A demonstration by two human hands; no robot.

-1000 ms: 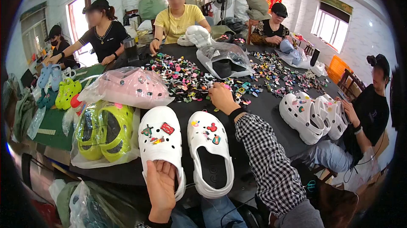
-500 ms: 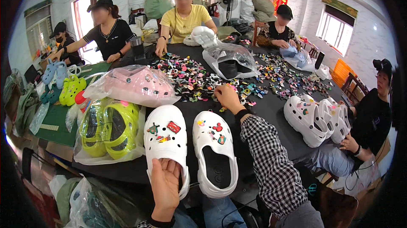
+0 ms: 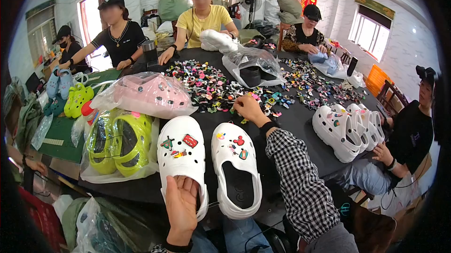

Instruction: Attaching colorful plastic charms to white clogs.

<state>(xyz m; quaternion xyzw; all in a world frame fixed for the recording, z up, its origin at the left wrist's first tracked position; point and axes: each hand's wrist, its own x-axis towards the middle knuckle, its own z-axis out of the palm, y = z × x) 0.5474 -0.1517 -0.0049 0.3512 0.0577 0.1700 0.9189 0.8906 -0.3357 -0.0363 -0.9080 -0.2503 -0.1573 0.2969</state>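
A white clog (image 3: 182, 138) with several colourful charms on its toe stands in front of me. The fingers of my left hand (image 3: 182, 204) reach into its foot opening, palm up, and hold it from inside. Beside it on the right lies a second white clog (image 3: 235, 168), also decorated with charms; a thin cord runs between the two. My right hand (image 3: 252, 110), in a checked sleeve, is stretched out to the near edge of a heap of small shoe charms (image 3: 211, 83). Its fingers are bent together in a pinch; what is between them is too small to tell.
Bagged pink clogs (image 3: 150, 94) and bagged lime-green clogs (image 3: 123, 145) sit at my left. A bag with dark shoes (image 3: 253, 72) stands amid the charms. More white clogs (image 3: 336, 130) stand on the right by a co-worker (image 3: 416, 121). Other people sit around the black table (image 3: 291, 123).
My right hand has shifted slightly left at the charm heap, fingers still bent together. My left hand stays in the clog. Across the table, the person in yellow has moved a white shoe leftward.
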